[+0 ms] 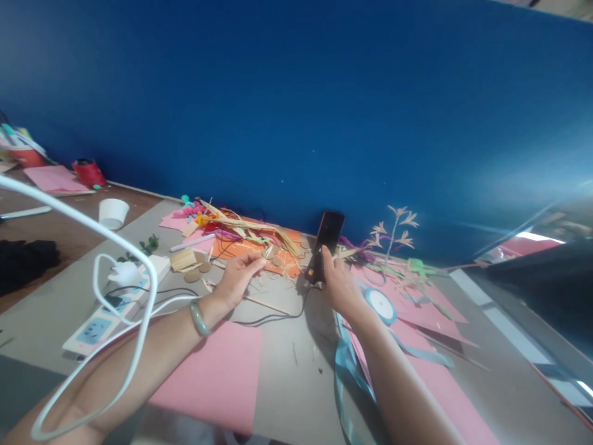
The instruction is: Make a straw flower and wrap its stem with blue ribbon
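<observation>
My left hand [241, 273], with a pale green bangle [199, 319] at its wrist, is closed in a pinch. A small pale strip [267, 252] shows at the fingertips. My right hand [341, 283] is closed around a black corded tool [317, 264] with an orange part; my fingers cover much of it, and its exact kind is unclear. Just behind, a dark phone [332, 226] leans against the blue wall. Below my left hand lie a thin wooden stick [266, 305] and a black cord [259, 321].
Straw-like strips [231, 220] and an orange sheet [241, 248] lie along the wall. A white power strip [95, 330] and white cable [151, 290] are at left. Pink paper [227, 364], a ribbon roll [380, 306] and a flower-like stem [393, 238] are also here. A white cup [113, 213] stands farther left.
</observation>
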Action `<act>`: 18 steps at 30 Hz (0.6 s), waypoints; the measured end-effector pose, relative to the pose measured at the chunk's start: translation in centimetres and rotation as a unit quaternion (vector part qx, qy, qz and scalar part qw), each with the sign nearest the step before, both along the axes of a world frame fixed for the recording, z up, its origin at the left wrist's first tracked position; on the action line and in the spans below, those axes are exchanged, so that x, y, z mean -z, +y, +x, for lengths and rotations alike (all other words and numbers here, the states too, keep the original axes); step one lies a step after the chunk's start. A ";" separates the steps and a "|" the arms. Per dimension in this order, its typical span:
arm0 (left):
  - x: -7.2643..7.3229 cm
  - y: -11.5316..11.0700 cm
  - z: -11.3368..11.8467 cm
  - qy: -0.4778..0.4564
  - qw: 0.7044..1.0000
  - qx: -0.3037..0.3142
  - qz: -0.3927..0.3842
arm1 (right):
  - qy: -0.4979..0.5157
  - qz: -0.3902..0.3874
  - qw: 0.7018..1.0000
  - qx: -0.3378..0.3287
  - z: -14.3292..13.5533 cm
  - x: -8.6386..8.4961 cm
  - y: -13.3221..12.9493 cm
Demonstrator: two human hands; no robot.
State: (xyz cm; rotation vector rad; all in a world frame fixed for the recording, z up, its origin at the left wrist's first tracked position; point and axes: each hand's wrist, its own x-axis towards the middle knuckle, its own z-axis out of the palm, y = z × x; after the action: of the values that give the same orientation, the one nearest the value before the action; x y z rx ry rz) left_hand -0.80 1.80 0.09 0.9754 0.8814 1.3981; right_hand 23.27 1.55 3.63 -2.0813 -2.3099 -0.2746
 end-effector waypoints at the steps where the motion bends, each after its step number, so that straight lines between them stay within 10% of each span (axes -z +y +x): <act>1: 0.1 0.0 0.0 0.006 1.000 0.001 0.003 | -0.003 0.006 1.000 0.007 0.2 -0.1 0.2; 9: 0.6 0.0 0.1 0.014 1.000 0.009 0.014 | 0.081 0.191 0.974 0.095 1.6 -4.3 -0.5; 18: 0.7 0.0 0.2 0.000 1.000 0.010 0.003 | 0.121 0.109 0.961 0.222 6.7 -5.4 0.2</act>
State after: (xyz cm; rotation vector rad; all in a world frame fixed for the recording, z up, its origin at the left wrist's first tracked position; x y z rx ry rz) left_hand -0.60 1.81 -0.61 0.9862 0.8661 1.3835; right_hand 29.97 1.70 8.98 -2.3385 -1.5845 -0.2476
